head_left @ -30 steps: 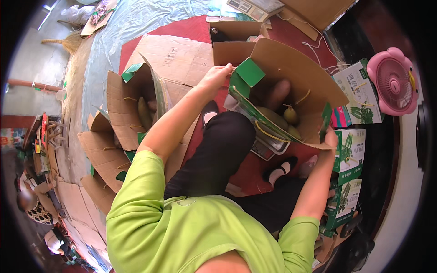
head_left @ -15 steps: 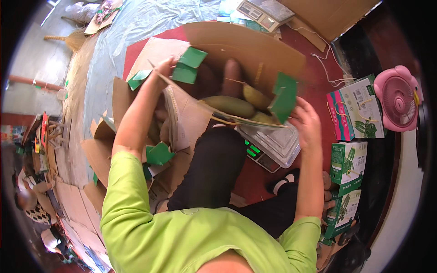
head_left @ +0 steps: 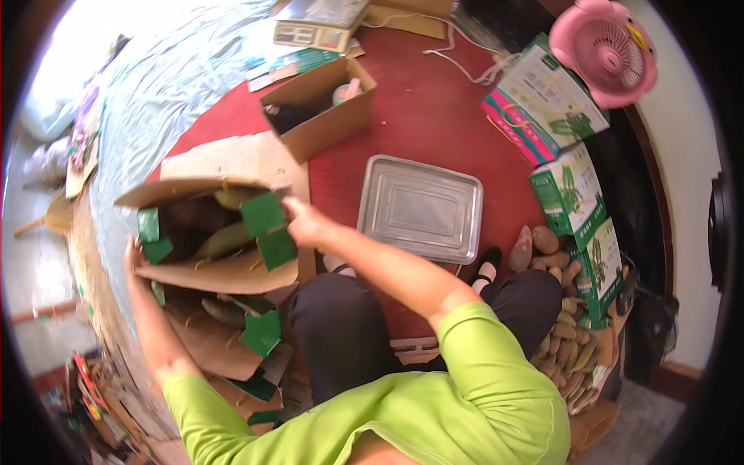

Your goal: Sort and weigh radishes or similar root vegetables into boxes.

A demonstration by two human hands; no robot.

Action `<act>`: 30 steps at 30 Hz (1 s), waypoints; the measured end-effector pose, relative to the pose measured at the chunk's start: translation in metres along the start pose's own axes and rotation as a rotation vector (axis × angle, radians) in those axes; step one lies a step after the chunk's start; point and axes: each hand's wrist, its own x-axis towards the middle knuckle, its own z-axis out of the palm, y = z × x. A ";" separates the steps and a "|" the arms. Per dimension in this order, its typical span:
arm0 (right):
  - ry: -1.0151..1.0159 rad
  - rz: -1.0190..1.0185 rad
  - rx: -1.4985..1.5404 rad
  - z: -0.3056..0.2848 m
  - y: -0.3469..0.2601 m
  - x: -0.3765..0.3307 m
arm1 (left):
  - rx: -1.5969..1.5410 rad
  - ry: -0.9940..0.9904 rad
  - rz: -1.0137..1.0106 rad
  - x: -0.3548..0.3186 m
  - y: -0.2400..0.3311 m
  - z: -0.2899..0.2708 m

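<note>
My left hand [head_left: 133, 254] and my right hand [head_left: 304, 222] grip opposite ends of an open cardboard box [head_left: 225, 276] with green corner flaps. Inside lie several long, smooth vegetables, among them a greenish one [head_left: 225, 242]; their exact kind is unclear. The box is at my left, above or against another open carton [head_left: 209, 341] that holds a similar greenish vegetable [head_left: 223, 312]. Fingers of both hands are closed on the box ends, partly hidden by the cardboard. Before my knees, a rectangular metal tray [head_left: 422, 205] is bare, and it covers most of what it stands on.
Ahead stands a small open brown carton [head_left: 329, 128] with dark items inside. Beyond it is a beige weighing scale [head_left: 314, 35]. Printed green-and-white boxes [head_left: 570, 190] and a pink fan [head_left: 608, 54] line the right. Many tubers [head_left: 570, 341] are heaped by my right knee.
Both hands have carried the box from over the tray to my left. The tray is now uncovered, and the small brown carton has come into sight as the view turned.
</note>
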 end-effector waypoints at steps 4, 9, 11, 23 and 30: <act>-0.164 0.264 0.246 0.049 -0.018 -0.003 | -0.113 0.247 0.229 -0.051 0.039 -0.107; -0.245 0.266 0.077 0.021 -0.010 -0.010 | 0.162 0.520 0.400 -0.054 0.035 -0.025; -0.258 0.255 -0.032 0.008 0.001 -0.015 | 0.297 0.567 0.466 -0.086 0.030 0.016; 0.031 0.157 -0.170 -0.155 -0.039 -0.138 | 0.461 0.176 1.011 -0.238 -0.018 0.229; 0.174 0.065 -0.134 -0.205 -0.043 -0.228 | 0.644 -0.337 1.158 -0.325 -0.055 0.379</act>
